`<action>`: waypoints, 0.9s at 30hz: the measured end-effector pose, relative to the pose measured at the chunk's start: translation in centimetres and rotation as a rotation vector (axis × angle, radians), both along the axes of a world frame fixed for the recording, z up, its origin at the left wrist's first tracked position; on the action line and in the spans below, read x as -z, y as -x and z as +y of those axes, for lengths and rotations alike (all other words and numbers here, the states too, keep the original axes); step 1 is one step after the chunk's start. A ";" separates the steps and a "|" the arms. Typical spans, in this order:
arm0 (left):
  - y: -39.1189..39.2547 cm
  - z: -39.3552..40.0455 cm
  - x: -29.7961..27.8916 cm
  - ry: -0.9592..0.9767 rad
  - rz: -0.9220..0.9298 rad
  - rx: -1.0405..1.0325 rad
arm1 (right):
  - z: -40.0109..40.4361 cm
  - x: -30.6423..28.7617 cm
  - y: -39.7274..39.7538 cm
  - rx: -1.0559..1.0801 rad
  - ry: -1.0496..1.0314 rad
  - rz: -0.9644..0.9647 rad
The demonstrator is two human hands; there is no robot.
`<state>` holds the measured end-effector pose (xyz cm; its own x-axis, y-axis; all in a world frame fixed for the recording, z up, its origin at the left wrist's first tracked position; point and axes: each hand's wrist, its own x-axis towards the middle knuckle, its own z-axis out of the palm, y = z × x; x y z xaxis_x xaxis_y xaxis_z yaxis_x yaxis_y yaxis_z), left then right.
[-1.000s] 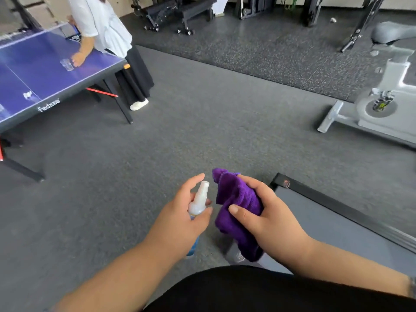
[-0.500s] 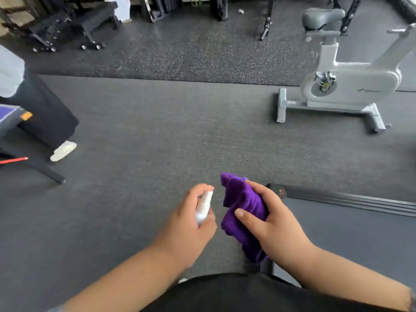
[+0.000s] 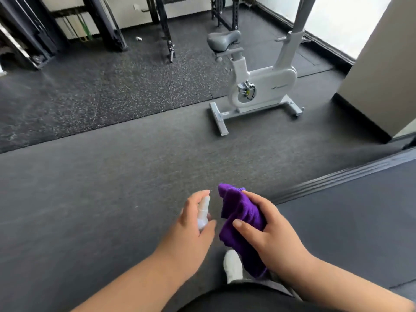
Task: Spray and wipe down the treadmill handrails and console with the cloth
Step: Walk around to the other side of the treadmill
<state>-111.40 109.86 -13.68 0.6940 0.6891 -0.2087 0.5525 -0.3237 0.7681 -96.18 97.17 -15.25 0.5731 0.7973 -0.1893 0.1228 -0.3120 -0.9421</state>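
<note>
Two hands meet above the floor (image 3: pixel 112 199): left hand (image 3: pixel 191 235) grips a spray bottle (image 3: pixel 203 213), right hand (image 3: pixel 274 235) clutches a purple cloth (image 3: pixel 240 217).

A dark grey floor (image 3: pixel 112 188) carries everything. Toward 12 o'clock it changes to speckled mats (image 3: pixel 101 86). A white exercise bike (image 3: pixel 258 91) stands on it at 1 o'clock, black rack legs (image 3: pixel 166 30) at 12 o'clock. The treadmill deck (image 3: pixel 349 217) lies at 3 o'clock. A white shoe (image 3: pixel 233 264) rests at 6 o'clock.
</note>
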 end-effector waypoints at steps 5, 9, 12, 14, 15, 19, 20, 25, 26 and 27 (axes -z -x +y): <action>-7.8 9.4 0.7 -0.024 0.036 0.123 | 7.8 1.6 -7.6 0.087 -0.030 -0.003; -17.0 17.3 0.2 -0.045 0.008 0.184 | 15.8 0.7 -16.6 0.117 -0.054 0.001; -23.5 22.4 -0.2 -0.060 -0.017 0.233 | 20.5 -0.3 -22.7 0.165 -0.059 -0.045; -27.6 25.2 -0.4 -0.089 -0.061 0.264 | 22.7 -1.0 -26.2 0.203 -0.040 -0.069; -29.5 26.6 -0.3 -0.094 -0.083 0.279 | 23.6 -1.1 -27.9 0.225 -0.026 -0.078; -37.2 31.4 1.1 -0.029 -0.138 0.351 | 26.6 -0.6 -33.7 0.337 0.010 -0.082; -39.3 32.6 1.5 -0.019 -0.146 0.375 | 27.5 -0.3 -35.1 0.369 0.014 -0.079; -51.1 39.0 3.3 0.007 -0.190 0.521 | 32.9 0.9 -43.0 0.517 0.028 -0.075; -53.6 40.5 3.5 0.007 -0.199 0.559 | 34.3 1.1 -44.8 0.558 0.030 -0.073; -56.1 42.1 3.5 0.008 -0.205 0.605 | 35.7 1.2 -46.6 0.604 0.029 -0.073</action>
